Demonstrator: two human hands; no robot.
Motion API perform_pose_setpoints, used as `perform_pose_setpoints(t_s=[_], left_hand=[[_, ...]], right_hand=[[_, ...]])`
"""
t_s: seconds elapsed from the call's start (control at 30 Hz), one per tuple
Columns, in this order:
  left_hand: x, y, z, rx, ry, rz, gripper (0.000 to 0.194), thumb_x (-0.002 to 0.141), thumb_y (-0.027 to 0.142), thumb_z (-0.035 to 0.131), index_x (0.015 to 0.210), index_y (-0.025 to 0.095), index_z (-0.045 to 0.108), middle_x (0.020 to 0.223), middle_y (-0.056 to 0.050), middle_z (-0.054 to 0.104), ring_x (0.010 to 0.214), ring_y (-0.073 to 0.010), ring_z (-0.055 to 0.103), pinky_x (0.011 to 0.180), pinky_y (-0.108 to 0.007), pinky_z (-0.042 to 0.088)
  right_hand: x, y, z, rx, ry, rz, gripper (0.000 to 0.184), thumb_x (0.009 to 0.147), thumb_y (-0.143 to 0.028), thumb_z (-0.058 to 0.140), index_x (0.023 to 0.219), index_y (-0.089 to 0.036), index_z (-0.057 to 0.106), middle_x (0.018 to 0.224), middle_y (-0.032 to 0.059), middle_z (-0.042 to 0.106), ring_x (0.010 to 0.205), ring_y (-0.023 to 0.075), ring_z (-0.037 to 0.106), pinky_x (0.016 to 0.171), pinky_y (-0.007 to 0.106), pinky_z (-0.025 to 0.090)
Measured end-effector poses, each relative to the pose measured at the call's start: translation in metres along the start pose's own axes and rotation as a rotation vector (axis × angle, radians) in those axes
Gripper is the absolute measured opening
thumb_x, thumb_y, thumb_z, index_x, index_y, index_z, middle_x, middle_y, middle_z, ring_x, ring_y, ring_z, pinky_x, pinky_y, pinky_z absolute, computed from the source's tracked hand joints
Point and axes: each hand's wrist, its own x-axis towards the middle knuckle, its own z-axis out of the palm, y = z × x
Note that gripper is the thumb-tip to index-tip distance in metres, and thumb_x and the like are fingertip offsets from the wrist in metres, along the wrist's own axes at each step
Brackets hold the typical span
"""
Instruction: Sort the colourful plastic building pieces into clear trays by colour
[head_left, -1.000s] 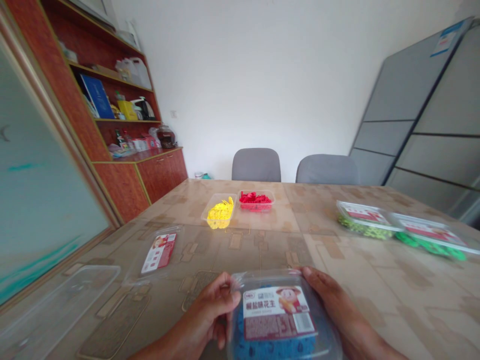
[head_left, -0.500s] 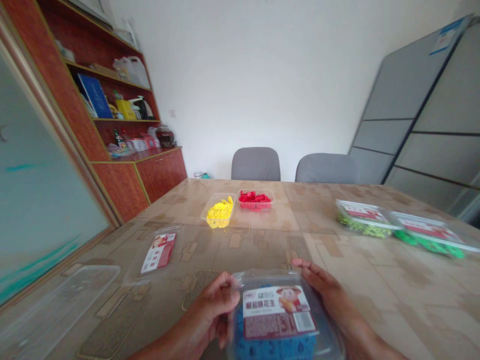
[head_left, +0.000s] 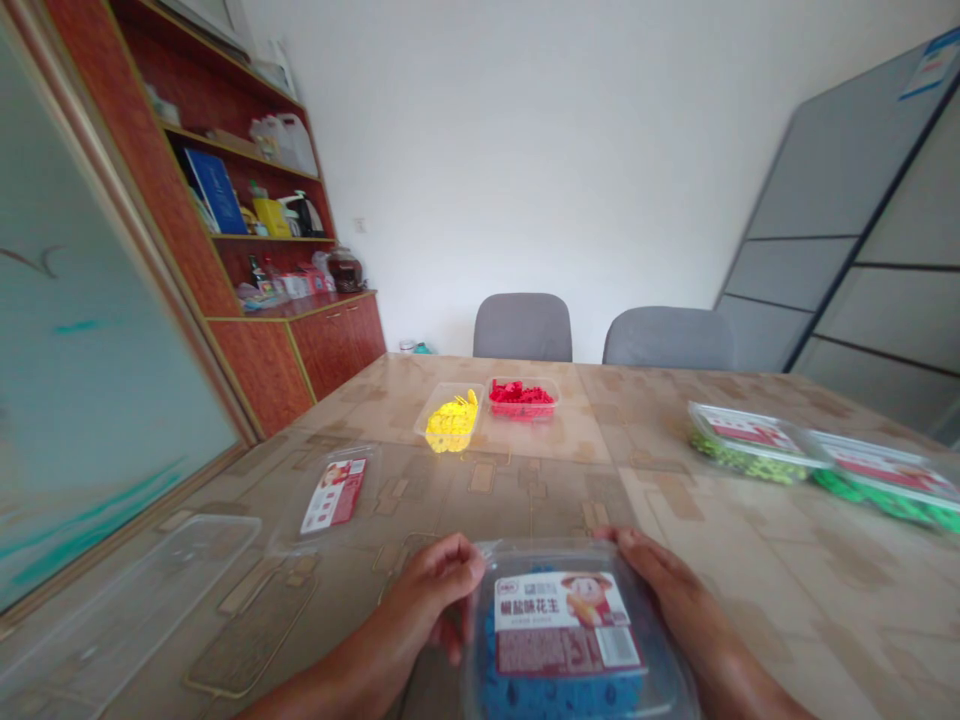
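Note:
Directly in front of me is a lidded clear plastic container (head_left: 562, 690) with blue pieces inside and a white and dark red label (head_left: 566, 622) on its lid. At its far left corner my left hand (head_left: 442, 590) pinches the rim between thumb and fingers. My right hand (head_left: 660, 580) wraps round the far right edge, its fingertips at the back corner. The lid appears to lie on the container. Farther off stand an uncovered container of yellow pieces (head_left: 451, 422) and one of red pieces (head_left: 523, 398), side by side.
To the left lie a loose labelled lid (head_left: 334, 495) and a plain clear lid (head_left: 172, 590). Two lidded containers, one with light green pieces (head_left: 746, 455) and one with green pieces (head_left: 885, 492), stand at the right. Grey chairs (head_left: 523, 327) line the table's far side.
The whole view has shifted slightly, so the table's things sit a little farther right. Both hands keep their hold on the container of blue pieces.

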Motion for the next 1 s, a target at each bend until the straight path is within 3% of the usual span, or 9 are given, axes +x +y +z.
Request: perform_pose_setpoints(t_s=[0.17,0.3,0.57,0.67,0.8,1.0], left_hand=[[0.002,-0.007,-0.001,-0.228,-0.035,-0.062,0.03,0.077,0.042,0.068,0.072,0.018,0.05,0.052,0.006,0.051,0.042,-0.0052,0.043,0.037,-0.013,0.03],[0.005,-0.007,-0.002,-0.301,-0.025,-0.094,0.033,0.069,0.04,0.075,0.073,0.017,0.051,0.055,0.006,0.05,0.045,-0.0054,0.045,0.039,-0.014,0.028],[-0.004,-0.001,0.01,-0.08,0.059,0.009,0.035,0.078,0.049,0.064,0.074,0.018,0.049,0.055,0.007,0.048,0.046,-0.0066,0.042,0.041,-0.016,0.033],[-0.007,0.0,0.013,0.0,0.101,0.037,0.038,0.076,0.054,0.063,0.074,0.018,0.049,0.053,0.007,0.047,0.044,-0.0073,0.042,0.038,-0.016,0.033],[-0.008,-0.001,0.014,0.006,0.125,0.041,0.037,0.077,0.052,0.063,0.075,0.018,0.05,0.054,0.007,0.047,0.045,-0.0076,0.043,0.038,-0.016,0.035],[-0.006,-0.007,0.008,-0.112,0.048,0.022,0.031,0.08,0.046,0.063,0.075,0.018,0.049,0.058,0.006,0.05,0.047,-0.0077,0.046,0.04,-0.017,0.038]], right_hand=[[-0.007,-0.004,0.001,0.114,-0.026,0.094,0.031,0.072,-0.042,0.07,0.093,-0.02,0.068,0.075,0.0028,0.072,0.071,0.0229,0.068,0.069,0.033,0.053],[-0.007,-0.002,0.002,0.176,-0.038,0.074,0.036,0.068,-0.037,0.074,0.099,-0.02,0.067,0.079,0.0027,0.073,0.074,0.0233,0.069,0.069,0.032,0.053],[-0.007,-0.005,0.0,0.032,-0.016,0.044,0.041,0.07,-0.054,0.069,0.095,-0.021,0.069,0.089,0.002,0.074,0.081,0.0213,0.067,0.074,0.029,0.051],[-0.008,-0.01,-0.005,-0.121,-0.051,-0.024,0.047,0.07,-0.064,0.064,0.091,-0.021,0.07,0.086,0.0031,0.074,0.083,0.023,0.066,0.073,0.03,0.05],[-0.007,-0.015,-0.01,-0.317,-0.06,-0.045,0.053,0.059,-0.071,0.066,0.07,-0.02,0.067,0.07,0.003,0.07,0.08,0.0249,0.064,0.067,0.03,0.049],[-0.003,-0.007,-0.007,-0.224,-0.033,-0.002,0.049,0.061,-0.068,0.069,0.066,-0.02,0.061,0.06,-0.0014,0.064,0.064,0.0182,0.06,0.055,0.024,0.044]])
